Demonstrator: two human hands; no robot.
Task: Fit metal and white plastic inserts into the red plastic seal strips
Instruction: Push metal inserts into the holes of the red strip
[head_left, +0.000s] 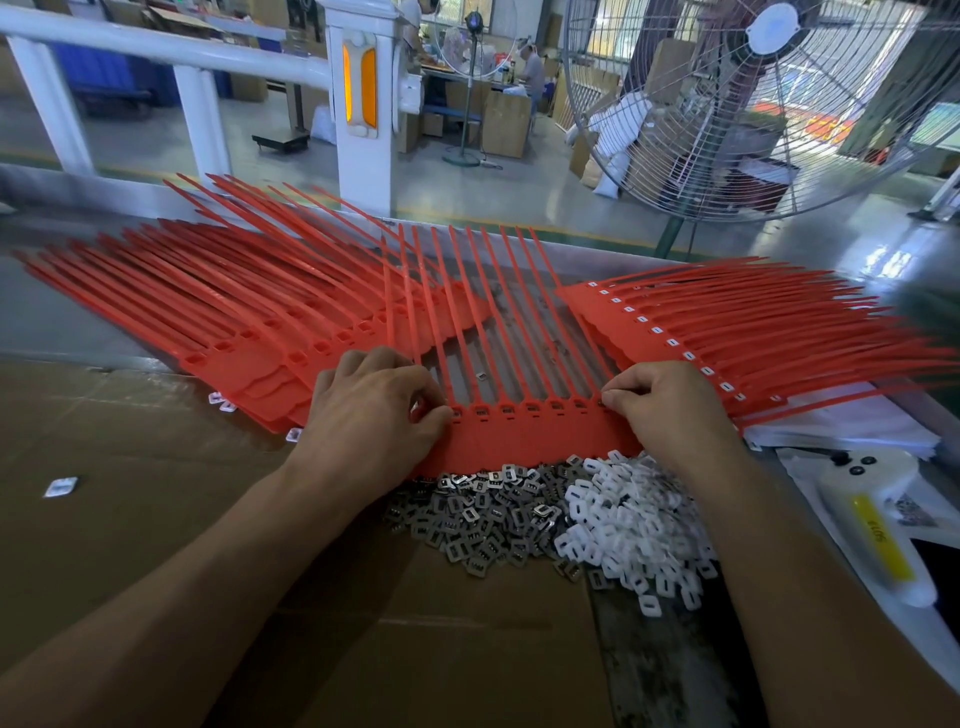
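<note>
Brown corrugated cardboard (156, 519) covers the near part of your bench, flattened sheets overlapping under your forearms; beyond it runs a worn grey metal surface (524, 312). At 12 o'clock a white railing post (363, 104) with an amber reflector stands behind the bench, and at 1 to 2 o'clock a big wire-caged pedestal fan (753, 104) fills the view, with a glossy workshop floor and cartons behind it.

The red seal strip set (524, 436) you are working on lies dead centre, its flat tag end toward you and its row of thin tails running away toward 12 o'clock, leaning slightly to 11. Its long axis runs near to far. Metal inserts already sit in several sockets along the head row.

Your left hand (374, 410) rests on the left end of that set with fingers curled, thumb and forefinger pinched at the leftmost socket; whether a part sits between them cannot be told. Your right hand (670, 410) is curled the same way at the right end, fingertips pinched together at the last socket.

A fanned stack of unfilled red strips (234, 312) lies at 10 o'clock, tails toward 11. A stack of strips with white inserts fitted (753, 332) lies at 2 o'clock, tails toward 3.

Just below the tag edge, a heap of metal inserts (488, 514) touches a heap of white plastic inserts (634, 525).
</note>
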